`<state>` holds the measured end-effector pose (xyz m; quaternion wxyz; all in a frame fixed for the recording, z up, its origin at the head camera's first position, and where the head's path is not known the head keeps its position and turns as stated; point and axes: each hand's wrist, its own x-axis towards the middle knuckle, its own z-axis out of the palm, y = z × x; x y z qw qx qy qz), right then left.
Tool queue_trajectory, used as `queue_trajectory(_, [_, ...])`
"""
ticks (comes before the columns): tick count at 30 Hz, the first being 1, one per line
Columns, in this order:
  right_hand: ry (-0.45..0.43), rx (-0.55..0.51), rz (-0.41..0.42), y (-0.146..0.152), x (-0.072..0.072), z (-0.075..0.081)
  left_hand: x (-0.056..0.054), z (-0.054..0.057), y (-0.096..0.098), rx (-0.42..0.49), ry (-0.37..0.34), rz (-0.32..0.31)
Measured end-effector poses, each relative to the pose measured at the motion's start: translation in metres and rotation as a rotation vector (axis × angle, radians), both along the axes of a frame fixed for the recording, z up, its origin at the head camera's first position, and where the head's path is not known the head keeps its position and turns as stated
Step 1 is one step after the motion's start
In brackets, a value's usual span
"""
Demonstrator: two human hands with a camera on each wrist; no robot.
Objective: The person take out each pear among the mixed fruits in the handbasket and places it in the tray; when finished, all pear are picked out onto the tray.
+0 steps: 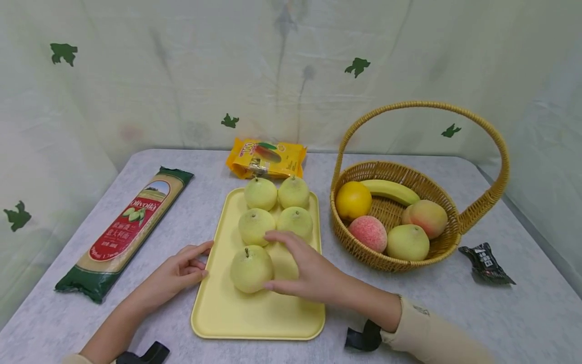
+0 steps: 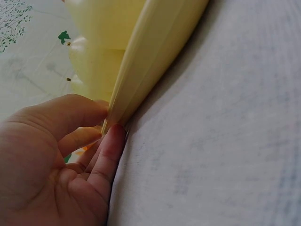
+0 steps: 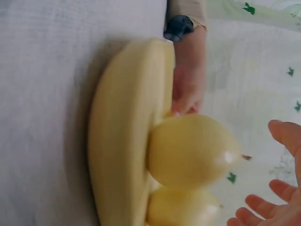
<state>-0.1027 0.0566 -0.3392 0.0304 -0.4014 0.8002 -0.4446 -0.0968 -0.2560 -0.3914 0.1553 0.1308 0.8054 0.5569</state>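
Observation:
A pale yellow tray (image 1: 259,326) lies in the middle of the table, with several yellow-green pears on it in the head view. My left hand (image 1: 182,270) is at its left side, thumb and fingers holding the rim; the left wrist view shows the fingertips (image 2: 114,136) against the tray's edge (image 2: 141,70). Over the tray, my right hand (image 1: 313,270) has thumb and fingers spread beside the nearest pear (image 1: 251,269), which stands stem up. The right wrist view shows a gap between this pear (image 3: 190,150) and my fingers (image 3: 258,205).
A wicker basket (image 1: 336,247) with a tall handle stands right of the tray, containing a banana, an orange, peaches and a pear. A small black packet (image 1: 486,264) lies beyond it. Left lies a pasta pack (image 1: 129,222); behind the tray is a yellow packet (image 1: 268,157).

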Motion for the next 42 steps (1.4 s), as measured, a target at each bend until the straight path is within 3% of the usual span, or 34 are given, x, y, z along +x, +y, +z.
queue_trajectory(10, [0.21, -0.057, -0.082, 0.071, 0.007, 0.024, 0.0, -0.001, 0.0, 0.007, -0.008, 0.003])
queue_trajectory(20, [0.501, -0.134, -0.286, 0.127, -0.004, 0.026, -0.001, 0.0, 0.0, -0.001, -0.003, 0.01])
queue_trajectory(27, [0.446, -0.061, -0.419, 0.157, -0.003, 0.022, -0.001, 0.0, 0.0, 0.001, 0.001, 0.009])
queue_trajectory(34, [0.305, 0.097, -0.55, 0.177, 0.001, 0.018, 0.0, 0.0, 0.001, 0.0, -0.009, 0.013])
queue_trajectory(42, [0.185, 0.198, -0.605, 0.189, -0.001, 0.013, 0.0, -0.001, 0.0, 0.0, -0.012, 0.015])
